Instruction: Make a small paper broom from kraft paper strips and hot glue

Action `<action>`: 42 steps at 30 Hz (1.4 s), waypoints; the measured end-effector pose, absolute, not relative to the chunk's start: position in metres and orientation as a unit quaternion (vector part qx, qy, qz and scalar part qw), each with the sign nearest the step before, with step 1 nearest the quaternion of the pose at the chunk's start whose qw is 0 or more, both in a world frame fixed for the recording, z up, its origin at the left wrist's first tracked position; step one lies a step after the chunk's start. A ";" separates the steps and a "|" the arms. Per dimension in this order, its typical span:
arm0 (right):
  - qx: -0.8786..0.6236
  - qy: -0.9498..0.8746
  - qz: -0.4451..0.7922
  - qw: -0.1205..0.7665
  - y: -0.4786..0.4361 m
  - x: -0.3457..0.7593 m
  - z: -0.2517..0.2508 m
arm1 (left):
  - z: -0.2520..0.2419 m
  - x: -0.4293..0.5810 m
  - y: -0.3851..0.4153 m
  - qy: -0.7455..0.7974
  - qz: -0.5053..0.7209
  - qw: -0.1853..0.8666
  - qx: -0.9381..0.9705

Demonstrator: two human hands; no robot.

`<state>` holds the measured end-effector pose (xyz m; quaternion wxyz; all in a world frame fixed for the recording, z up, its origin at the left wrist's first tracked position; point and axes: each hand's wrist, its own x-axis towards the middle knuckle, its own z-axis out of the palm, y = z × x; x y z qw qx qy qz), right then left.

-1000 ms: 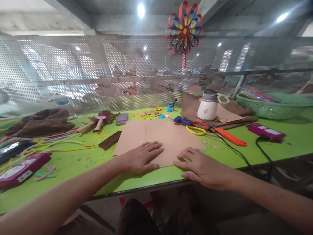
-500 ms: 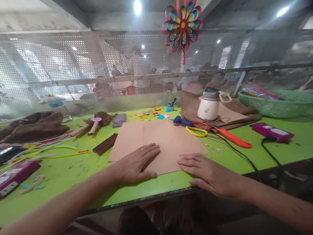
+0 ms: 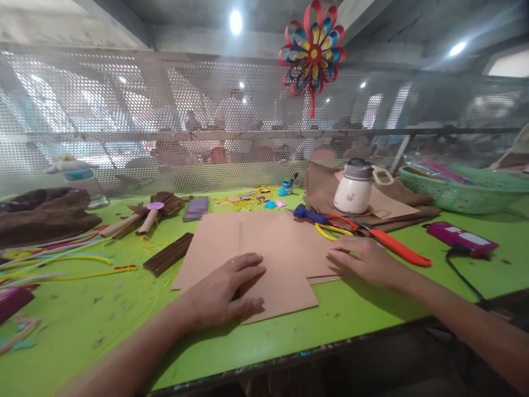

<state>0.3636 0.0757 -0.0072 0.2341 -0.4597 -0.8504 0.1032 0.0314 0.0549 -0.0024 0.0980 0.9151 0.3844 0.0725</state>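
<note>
A tan sheet of craft paper [image 3: 276, 275] lies on the green table, with a faint crease near its upper left. My left hand [image 3: 225, 289] rests on it, fingers stretched and a ring on one of them. Under its right side, the edge of another brown sheet [image 3: 324, 262] sticks out. My right hand [image 3: 367, 262] hovers at that edge with loosely bent fingers, holding nothing that I can see. Just beyond its fingertips are the yellow handle [image 3: 324, 231] of a pair of scissors, a blue-handled tool [image 3: 303, 212] and an orange-handled cutter [image 3: 400, 248].
A white flask [image 3: 352, 190] stands on dark brown sheets [image 3: 320, 187] at the back. A green basket [image 3: 463, 193] and a purple power strip [image 3: 460, 237] are at the right. Corrugated brown strips [image 3: 168, 255], coloured pipe cleaners [image 3: 82, 259] and a brown cloth [image 3: 49, 215] lie left.
My right hand has moved up and right, off the paper's near edge towards the scissors. The lower sheet now shows further out on the right. My left hand still lies on the paper.
</note>
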 end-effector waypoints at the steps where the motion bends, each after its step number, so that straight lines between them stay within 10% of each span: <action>1: -0.468 -0.846 0.108 0.232 0.076 0.365 -0.009 | -0.003 0.031 0.056 0.393 0.079 0.112 0.909; 23: -0.476 -0.865 -0.010 0.158 0.096 0.305 -0.027 | -0.009 0.032 0.048 0.560 0.121 0.031 0.819; 34: -0.469 -0.863 0.009 0.187 0.091 0.299 -0.029 | -0.017 0.044 0.073 0.534 0.465 0.481 0.517; 42: -0.489 -0.722 0.304 0.383 0.100 0.299 -0.025 | -0.005 0.042 0.069 0.492 0.528 0.556 0.414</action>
